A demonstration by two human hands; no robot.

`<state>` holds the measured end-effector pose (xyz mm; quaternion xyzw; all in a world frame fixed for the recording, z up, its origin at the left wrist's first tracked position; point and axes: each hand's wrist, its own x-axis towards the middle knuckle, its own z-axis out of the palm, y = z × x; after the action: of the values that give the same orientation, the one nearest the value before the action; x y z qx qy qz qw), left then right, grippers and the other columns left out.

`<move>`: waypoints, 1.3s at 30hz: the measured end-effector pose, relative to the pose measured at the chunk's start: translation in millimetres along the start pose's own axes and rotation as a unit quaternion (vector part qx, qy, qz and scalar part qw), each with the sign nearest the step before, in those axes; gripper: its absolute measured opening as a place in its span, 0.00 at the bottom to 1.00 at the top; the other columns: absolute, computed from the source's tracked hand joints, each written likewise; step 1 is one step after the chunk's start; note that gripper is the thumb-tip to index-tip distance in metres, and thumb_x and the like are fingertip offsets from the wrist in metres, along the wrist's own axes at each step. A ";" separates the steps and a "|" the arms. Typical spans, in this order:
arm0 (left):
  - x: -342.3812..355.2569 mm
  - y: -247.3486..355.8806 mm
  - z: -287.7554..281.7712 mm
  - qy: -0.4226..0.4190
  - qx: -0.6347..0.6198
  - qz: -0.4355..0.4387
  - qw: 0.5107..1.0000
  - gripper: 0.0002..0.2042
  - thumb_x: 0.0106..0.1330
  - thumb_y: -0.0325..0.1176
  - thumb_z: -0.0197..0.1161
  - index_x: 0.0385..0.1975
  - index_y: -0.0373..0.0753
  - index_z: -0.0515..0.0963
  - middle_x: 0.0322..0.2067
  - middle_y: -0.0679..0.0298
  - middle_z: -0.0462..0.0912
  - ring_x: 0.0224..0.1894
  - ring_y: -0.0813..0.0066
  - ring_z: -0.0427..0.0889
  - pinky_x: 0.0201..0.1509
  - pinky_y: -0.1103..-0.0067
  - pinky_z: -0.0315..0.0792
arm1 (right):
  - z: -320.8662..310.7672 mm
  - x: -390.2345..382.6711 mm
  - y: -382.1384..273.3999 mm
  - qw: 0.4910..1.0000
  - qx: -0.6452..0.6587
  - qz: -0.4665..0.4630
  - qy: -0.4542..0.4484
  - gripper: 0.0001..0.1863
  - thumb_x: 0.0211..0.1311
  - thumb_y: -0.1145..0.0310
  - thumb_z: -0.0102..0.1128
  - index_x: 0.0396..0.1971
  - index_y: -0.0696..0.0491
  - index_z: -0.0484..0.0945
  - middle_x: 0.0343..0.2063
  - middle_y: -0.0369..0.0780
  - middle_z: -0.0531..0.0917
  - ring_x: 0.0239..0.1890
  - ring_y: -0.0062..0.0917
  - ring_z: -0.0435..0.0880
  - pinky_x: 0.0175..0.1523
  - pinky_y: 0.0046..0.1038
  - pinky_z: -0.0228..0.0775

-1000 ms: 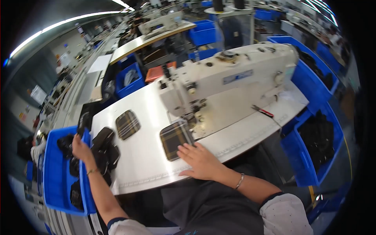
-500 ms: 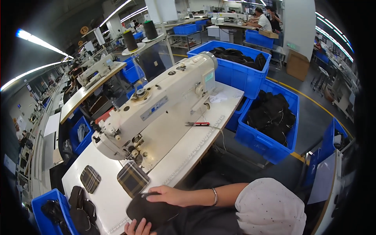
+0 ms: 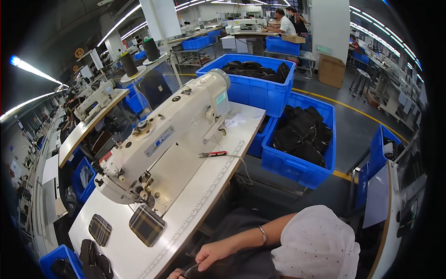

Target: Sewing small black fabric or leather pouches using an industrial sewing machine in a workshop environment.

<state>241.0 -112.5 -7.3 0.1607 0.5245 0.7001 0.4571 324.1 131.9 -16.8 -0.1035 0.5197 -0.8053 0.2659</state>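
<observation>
Low at the bottom edge, my right hand (image 3: pixel 211 251) pinches the edge of a dark fabric piece (image 3: pixel 190 270). My left hand (image 3: pixel 175 274), mostly cut off by the frame, grips the same piece beside it; most of the piece is out of view. Above them, two plaid patches (image 3: pixel 147 225) (image 3: pixel 100 229) lie on the white table (image 3: pixel 121 253), one by the needle area of the cream sewing machine (image 3: pixel 160 135). Red-and-black snips (image 3: pixel 213 154) lie right of the machine, and dark fabric pieces (image 3: pixel 93 260) rest at the table's lower left corner.
Blue crates (image 3: pixel 297 171) (image 3: pixel 246 82) full of dark pieces stand right and behind the table; another (image 3: pixel 51 260) sits at lower left. Thread cones (image 3: pixel 128 64) stand behind the machine. A cardboard box (image 3: pixel 331 72) is by a pillar. Co-workers (image 3: pixel 282 25) work at far stations.
The view has swung right. My right hand has left the plaid patch, and both hands have come together on a dark piece, which has since moved lower toward my lap.
</observation>
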 end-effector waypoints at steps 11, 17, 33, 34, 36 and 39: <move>11.1 21.1 43.5 -0.043 0.121 -0.012 0.992 0.03 0.64 0.25 0.60 0.34 0.34 0.78 0.34 0.69 0.77 0.38 0.82 0.73 0.45 0.83 0.65 | 8.2 2.3 -9.6 0.999 0.005 0.029 0.044 0.16 0.50 0.60 0.73 0.22 0.55 0.76 0.17 0.29 0.74 0.21 0.12 0.69 0.26 0.16 0.58; 6.6 6.0 28.8 -0.044 -0.025 0.019 0.999 0.08 0.61 0.32 0.66 0.35 0.35 0.78 0.38 0.64 0.78 0.42 0.74 0.76 0.51 0.77 0.67 | 1.3 -4.4 -4.4 1.000 -0.013 0.003 0.013 0.12 0.51 0.65 0.71 0.25 0.56 0.77 0.20 0.30 0.76 0.23 0.12 0.71 0.29 0.16 0.60; 10.9 23.4 54.0 -0.004 0.144 0.005 0.990 0.07 0.67 0.30 0.60 0.31 0.33 0.76 0.27 0.70 0.77 0.29 0.83 0.73 0.35 0.86 0.66 | -7.1 -1.5 -17.9 0.972 -0.232 -0.008 -0.037 0.17 0.55 0.60 0.67 0.28 0.61 0.75 0.22 0.34 0.77 0.28 0.17 0.72 0.34 0.23 0.63; 11.5 19.9 49.0 0.026 0.085 0.013 0.996 0.07 0.67 0.30 0.60 0.31 0.33 0.76 0.27 0.70 0.77 0.29 0.83 0.73 0.36 0.86 0.66 | -7.0 -5.6 -21.2 0.986 -0.166 -0.022 -0.024 0.16 0.55 0.60 0.66 0.28 0.60 0.76 0.21 0.33 0.75 0.27 0.16 0.71 0.32 0.23 0.61; 15.8 6.7 36.9 0.062 -0.048 0.061 0.995 0.08 0.66 0.33 0.61 0.29 0.35 0.75 0.25 0.66 0.77 0.29 0.77 0.74 0.38 0.81 0.67 | -11.7 -10.8 -35.8 0.976 -0.214 -0.028 -0.013 0.15 0.56 0.61 0.66 0.28 0.59 0.76 0.20 0.32 0.74 0.26 0.16 0.69 0.31 0.22 0.59; 17.2 4.5 18.4 0.072 -0.059 0.066 0.993 0.13 0.66 0.40 0.62 0.31 0.35 0.76 0.25 0.66 0.77 0.29 0.77 0.74 0.38 0.80 0.67 | -16.4 -12.1 -28.7 0.992 -0.121 -0.016 0.020 0.15 0.54 0.60 0.68 0.27 0.58 0.78 0.18 0.30 0.74 0.22 0.14 0.68 0.25 0.21 0.57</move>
<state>242.7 -87.9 -0.4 0.1170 0.5017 0.7685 0.3796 317.7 160.3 2.9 -0.1270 0.6171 -0.7423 0.2281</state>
